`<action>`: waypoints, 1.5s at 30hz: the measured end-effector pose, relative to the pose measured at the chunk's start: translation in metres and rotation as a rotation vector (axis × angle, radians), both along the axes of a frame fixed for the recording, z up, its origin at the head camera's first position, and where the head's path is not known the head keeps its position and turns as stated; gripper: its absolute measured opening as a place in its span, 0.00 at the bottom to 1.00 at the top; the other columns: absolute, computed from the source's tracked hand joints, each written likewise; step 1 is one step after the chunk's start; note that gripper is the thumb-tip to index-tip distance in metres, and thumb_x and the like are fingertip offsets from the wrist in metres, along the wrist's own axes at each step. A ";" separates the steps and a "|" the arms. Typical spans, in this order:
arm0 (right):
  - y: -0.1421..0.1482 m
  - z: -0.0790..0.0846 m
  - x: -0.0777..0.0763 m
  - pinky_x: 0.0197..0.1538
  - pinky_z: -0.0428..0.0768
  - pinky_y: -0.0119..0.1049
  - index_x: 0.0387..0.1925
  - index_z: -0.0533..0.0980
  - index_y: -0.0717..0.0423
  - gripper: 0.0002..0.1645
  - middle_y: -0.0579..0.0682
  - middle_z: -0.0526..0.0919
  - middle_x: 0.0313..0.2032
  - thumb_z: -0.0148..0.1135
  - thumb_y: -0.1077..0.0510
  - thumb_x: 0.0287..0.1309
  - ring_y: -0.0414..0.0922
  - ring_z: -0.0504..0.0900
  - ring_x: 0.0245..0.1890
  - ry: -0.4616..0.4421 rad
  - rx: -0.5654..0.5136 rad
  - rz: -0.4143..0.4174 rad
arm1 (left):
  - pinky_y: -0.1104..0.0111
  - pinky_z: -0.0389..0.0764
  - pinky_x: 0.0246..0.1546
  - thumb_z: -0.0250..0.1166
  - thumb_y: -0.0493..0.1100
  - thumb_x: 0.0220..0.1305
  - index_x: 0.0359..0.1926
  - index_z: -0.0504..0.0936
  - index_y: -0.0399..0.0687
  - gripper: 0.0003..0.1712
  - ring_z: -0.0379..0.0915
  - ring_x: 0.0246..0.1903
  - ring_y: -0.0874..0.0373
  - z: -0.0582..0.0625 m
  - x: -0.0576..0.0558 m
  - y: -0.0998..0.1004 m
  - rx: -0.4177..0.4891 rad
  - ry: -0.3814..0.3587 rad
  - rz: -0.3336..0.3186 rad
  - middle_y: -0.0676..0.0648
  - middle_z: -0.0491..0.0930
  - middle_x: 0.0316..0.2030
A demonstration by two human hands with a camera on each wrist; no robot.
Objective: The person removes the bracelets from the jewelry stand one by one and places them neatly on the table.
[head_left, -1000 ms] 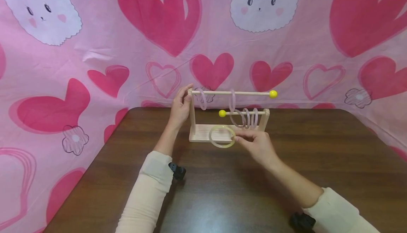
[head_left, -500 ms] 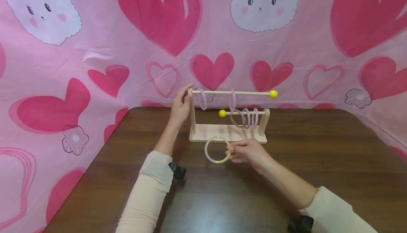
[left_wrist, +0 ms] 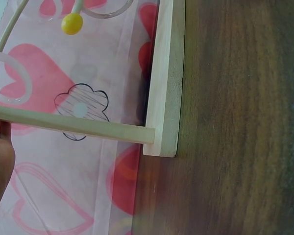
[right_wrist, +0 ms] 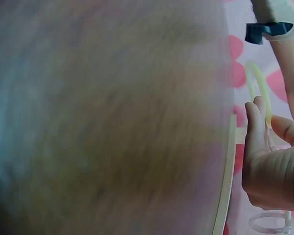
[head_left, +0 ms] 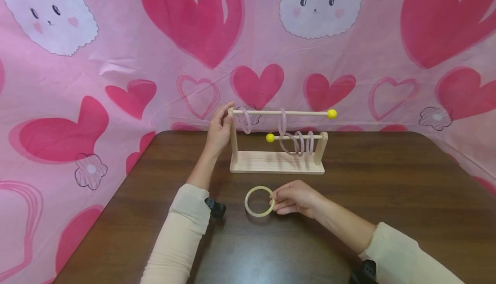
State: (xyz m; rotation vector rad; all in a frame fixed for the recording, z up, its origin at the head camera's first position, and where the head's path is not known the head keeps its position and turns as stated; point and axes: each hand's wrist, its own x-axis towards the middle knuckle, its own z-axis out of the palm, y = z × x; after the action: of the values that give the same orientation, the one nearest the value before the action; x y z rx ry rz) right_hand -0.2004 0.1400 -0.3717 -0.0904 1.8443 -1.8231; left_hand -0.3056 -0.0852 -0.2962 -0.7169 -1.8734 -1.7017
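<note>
My left hand (head_left: 219,132) grips the top of the left post of a wooden bangle stand (head_left: 277,163); in the left wrist view, fingers (left_wrist: 1,152) show at that post's upper end. Below and in front of the stand, my right hand (head_left: 298,198) pinches a pale yellow bangle (head_left: 246,203) by its right side, between thumb and fingers. The bangle's ring faces the head camera, over the table. In the right wrist view the yellow bangle (right_wrist: 267,95) rises from between the fingertips. Two pinkish bangles hang apart on the long upper rod (head_left: 304,113).
Three pinkish-purple bangles hang on the shorter lower rod (head_left: 276,137), towards its right post (head_left: 320,148). Each rod's free end carries a yellow ball (head_left: 331,114). The stand is on a dark wooden table (head_left: 387,198), before a pink heart-patterned cloth (head_left: 263,38).
My right hand has drawn the yellow bangle down and slightly left, away from the stand's front and towards me. The left hand keeps its grip on the post.
</note>
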 end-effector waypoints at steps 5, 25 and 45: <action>-0.001 -0.006 -0.002 0.32 0.82 0.36 0.42 0.73 0.79 0.16 0.53 0.82 0.24 0.52 0.68 0.54 0.41 0.82 0.24 -0.011 0.035 0.009 | 0.71 0.71 0.41 0.51 0.28 0.64 0.56 0.68 0.25 0.19 0.67 0.44 0.40 0.000 0.001 0.001 0.005 0.004 0.004 0.29 0.70 0.49; -0.001 -0.002 0.001 0.39 0.81 0.39 0.47 0.71 0.79 0.19 0.58 0.83 0.34 0.55 0.66 0.59 0.46 0.83 0.34 -0.038 0.027 0.036 | 0.70 0.72 0.43 0.52 0.35 0.64 0.57 0.70 0.31 0.21 0.67 0.45 0.45 -0.017 -0.020 -0.002 0.015 0.005 0.006 0.33 0.71 0.50; 0.011 0.009 -0.010 0.43 0.79 0.41 0.50 0.67 0.82 0.22 0.60 0.83 0.36 0.54 0.65 0.60 0.47 0.83 0.37 0.031 -0.039 -0.009 | 0.72 0.71 0.41 0.51 0.37 0.62 0.56 0.67 0.25 0.24 0.67 0.41 0.55 0.000 0.001 0.002 0.017 -0.013 -0.003 0.30 0.69 0.51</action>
State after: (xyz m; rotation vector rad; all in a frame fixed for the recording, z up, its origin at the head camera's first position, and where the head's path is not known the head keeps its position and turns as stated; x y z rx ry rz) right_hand -0.2105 0.1511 -0.3622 -0.1251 1.8330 -1.8743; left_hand -0.3051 -0.0835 -0.2963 -0.7044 -1.8650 -1.7264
